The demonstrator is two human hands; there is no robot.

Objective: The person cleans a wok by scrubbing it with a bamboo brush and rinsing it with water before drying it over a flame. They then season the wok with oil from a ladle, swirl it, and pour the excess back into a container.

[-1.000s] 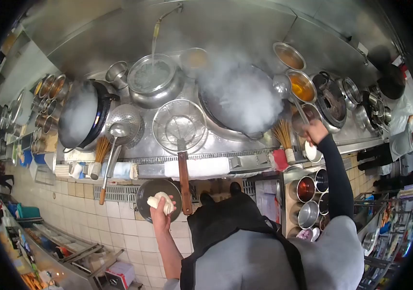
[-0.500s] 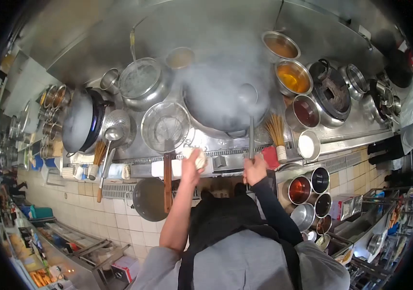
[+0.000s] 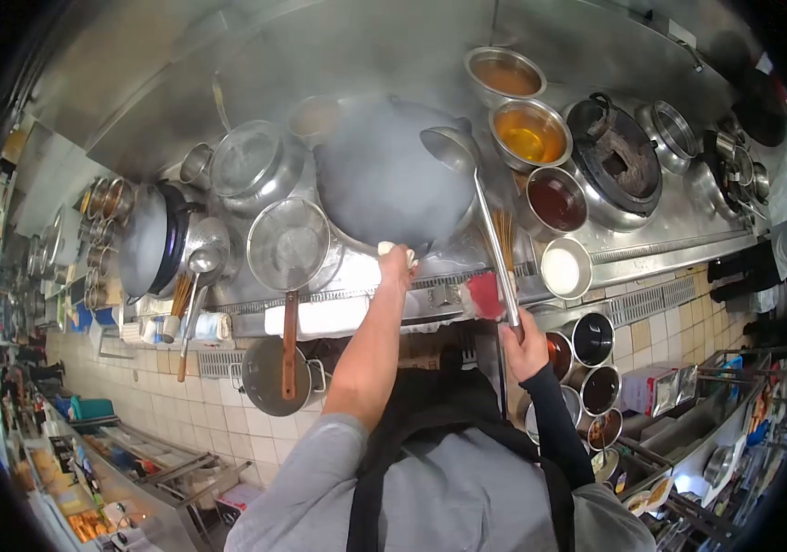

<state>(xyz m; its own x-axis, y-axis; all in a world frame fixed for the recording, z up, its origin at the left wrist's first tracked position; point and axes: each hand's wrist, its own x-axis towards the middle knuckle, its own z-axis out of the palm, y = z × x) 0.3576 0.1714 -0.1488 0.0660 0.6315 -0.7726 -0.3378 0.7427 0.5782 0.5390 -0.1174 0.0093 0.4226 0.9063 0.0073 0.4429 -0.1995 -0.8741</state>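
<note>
In the head view, a steaming wok (image 3: 389,184) sits on the burner before me, its inside blurred by vapour. My left hand (image 3: 397,269) is closed on a folded white cloth (image 3: 386,248) at the wok's near edge, where the handle seems to be. A long-handled ladle (image 3: 494,235) is gripped near its end by my right hand (image 3: 526,348). The ladle's bowl is over the wok's right side; whether it holds anything I cannot make out. Left of the wok lies a wire strainer (image 3: 289,244) with a wooden handle, resting across the counter's edge.
Right of the wok stand pots of amber liquid (image 3: 528,136), dark red sauce (image 3: 556,200) and white contents (image 3: 565,270). A bamboo brush (image 3: 504,241) and a red cloth (image 3: 482,294) lie near the ladle handle. Another wok (image 3: 145,241) steams at left; a pan (image 3: 267,375) sits below the counter.
My left hand has moved forward with the cloth to the wok's near edge. My right hand has shifted right and back, tilting the ladle; its bowl has lifted out of the thick steam.
</note>
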